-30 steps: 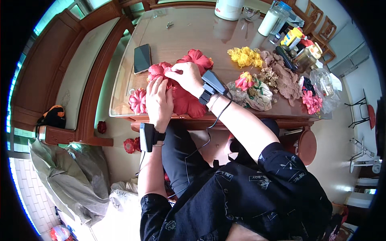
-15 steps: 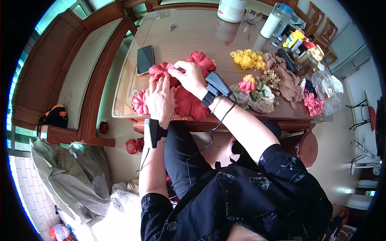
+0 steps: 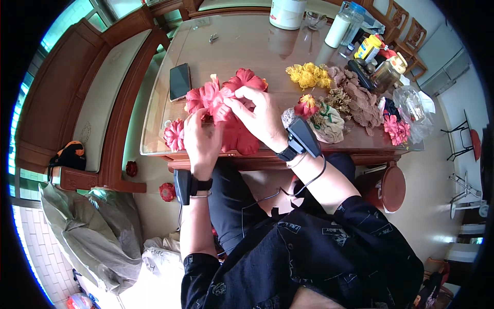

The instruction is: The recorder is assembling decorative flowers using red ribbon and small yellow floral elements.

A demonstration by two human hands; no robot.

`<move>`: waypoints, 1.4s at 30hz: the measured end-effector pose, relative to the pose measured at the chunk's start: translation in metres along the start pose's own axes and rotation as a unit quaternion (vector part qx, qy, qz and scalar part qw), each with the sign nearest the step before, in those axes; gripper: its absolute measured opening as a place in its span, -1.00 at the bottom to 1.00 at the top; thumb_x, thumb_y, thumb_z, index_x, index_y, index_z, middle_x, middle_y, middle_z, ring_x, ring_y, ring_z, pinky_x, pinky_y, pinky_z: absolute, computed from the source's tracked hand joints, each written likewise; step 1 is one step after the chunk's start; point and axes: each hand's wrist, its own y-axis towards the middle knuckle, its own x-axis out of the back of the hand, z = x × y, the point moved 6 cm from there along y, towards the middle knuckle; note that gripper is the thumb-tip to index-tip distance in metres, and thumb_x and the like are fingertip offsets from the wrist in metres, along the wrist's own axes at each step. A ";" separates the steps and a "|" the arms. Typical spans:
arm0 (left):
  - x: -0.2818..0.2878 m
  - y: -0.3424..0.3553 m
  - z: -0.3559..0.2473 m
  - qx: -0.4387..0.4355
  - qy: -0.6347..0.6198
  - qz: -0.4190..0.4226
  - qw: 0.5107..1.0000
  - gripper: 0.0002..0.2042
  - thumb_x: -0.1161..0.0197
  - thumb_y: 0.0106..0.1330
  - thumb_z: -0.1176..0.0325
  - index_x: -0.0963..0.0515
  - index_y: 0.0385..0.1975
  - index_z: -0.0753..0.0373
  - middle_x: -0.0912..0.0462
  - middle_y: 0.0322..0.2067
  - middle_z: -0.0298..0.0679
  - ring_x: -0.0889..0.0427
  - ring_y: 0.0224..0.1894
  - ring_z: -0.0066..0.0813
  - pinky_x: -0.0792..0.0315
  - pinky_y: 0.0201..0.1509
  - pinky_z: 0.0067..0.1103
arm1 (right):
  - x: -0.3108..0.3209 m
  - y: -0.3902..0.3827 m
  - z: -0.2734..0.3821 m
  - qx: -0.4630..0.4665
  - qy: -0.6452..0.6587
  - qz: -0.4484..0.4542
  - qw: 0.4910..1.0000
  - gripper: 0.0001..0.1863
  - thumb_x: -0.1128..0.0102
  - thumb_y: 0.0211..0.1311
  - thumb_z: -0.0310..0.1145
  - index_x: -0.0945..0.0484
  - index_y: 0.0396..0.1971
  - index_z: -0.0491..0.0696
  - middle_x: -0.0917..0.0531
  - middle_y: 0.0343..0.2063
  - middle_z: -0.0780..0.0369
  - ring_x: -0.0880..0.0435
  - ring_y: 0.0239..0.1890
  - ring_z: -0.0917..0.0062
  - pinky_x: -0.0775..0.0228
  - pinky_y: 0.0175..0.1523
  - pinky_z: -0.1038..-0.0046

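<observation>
Over the near left part of the table, both my hands are on a red artificial flower point(image 3: 215, 94). My right hand point(image 3: 261, 117) pinches the flower's right edge between thumb and forefinger. Curled at the flower's lower left, my left hand point(image 3: 201, 140) grips it from below; its fingertips are partly hidden. Behind and below lie more red petals point(image 3: 240, 135), and another red flower point(image 3: 246, 78) sits just beyond my right fingers. A pinkish-red flower point(image 3: 174, 135) rests left of my left hand.
A black phone point(image 3: 180, 82) lies behind the flowers. To the right are yellow stamens point(image 3: 310, 75), brown leaf pieces point(image 3: 363, 103), a red-and-yellow flower point(image 3: 306, 105) and a glass jar point(image 3: 387, 74). A white tub point(image 3: 286, 14) stands at the far edge. Wires trail from both wrist devices.
The flower has been raised off the pile and turned between my hands. My left hand has gone from lying flat over the petals to curling around the flower; my right wrist has shifted right and nearer.
</observation>
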 end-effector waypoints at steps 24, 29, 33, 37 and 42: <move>-0.026 -0.092 -0.067 0.227 -0.548 0.118 0.797 -0.86 -0.10 0.37 0.49 -0.57 -0.19 0.36 -0.67 -0.30 -0.19 -0.66 -0.34 -0.50 -0.54 -0.21 -0.61 | 0.071 -0.089 -0.013 -0.301 0.245 0.172 0.905 -0.46 -0.13 0.27 0.05 -0.56 -0.26 -0.25 -0.58 -0.52 0.30 -0.58 -0.48 0.69 -0.43 -0.35 0.66; -0.023 -0.096 -0.081 0.218 -0.529 0.137 0.809 -0.85 -0.18 0.31 0.52 -0.57 -0.16 0.34 -0.66 -0.23 -0.24 -0.61 -0.20 -0.60 -0.46 -0.04 -0.64 | 0.075 -0.094 -0.018 -0.284 0.248 0.158 0.913 -0.74 -0.22 0.26 -0.24 -0.57 -0.33 -0.17 -0.58 -0.49 0.38 -0.51 -0.46 0.81 -0.37 -0.35 0.69; -0.026 -0.101 -0.077 0.237 -0.580 0.158 0.763 -0.80 -0.19 0.30 0.51 -0.54 -0.10 0.35 -0.65 -0.21 -0.26 -0.60 -0.19 -0.61 -0.41 -0.03 -0.70 | 0.078 -0.097 -0.017 -0.285 0.233 0.167 0.914 -0.81 -0.28 0.20 -0.36 -0.58 -0.31 -0.18 -0.59 -0.48 0.41 -0.49 -0.47 0.82 -0.34 -0.33 0.71; -0.034 -0.104 -0.063 0.318 -0.633 0.129 0.694 -0.85 -0.20 0.28 0.51 -0.57 -0.18 0.32 -0.65 -0.23 -0.28 -0.59 -0.19 -0.64 -0.41 -0.04 -0.71 | 0.075 -0.101 -0.011 -0.261 0.241 0.204 0.912 -0.80 -0.27 0.19 -0.41 -0.56 -0.22 -0.16 -0.62 -0.41 0.37 -0.52 -0.41 0.81 -0.37 -0.29 0.70; -0.032 -0.101 -0.071 0.320 -0.603 0.106 0.724 -0.85 -0.22 0.27 0.56 -0.59 -0.19 0.32 -0.68 -0.30 -0.30 -0.62 -0.32 -0.66 -0.51 -0.18 -0.70 | 0.072 -0.110 -0.021 -0.309 0.300 0.195 0.881 -0.76 -0.28 0.19 -0.44 -0.53 -0.17 -0.19 -0.63 -0.37 0.31 -0.56 -0.35 0.76 -0.42 -0.24 0.67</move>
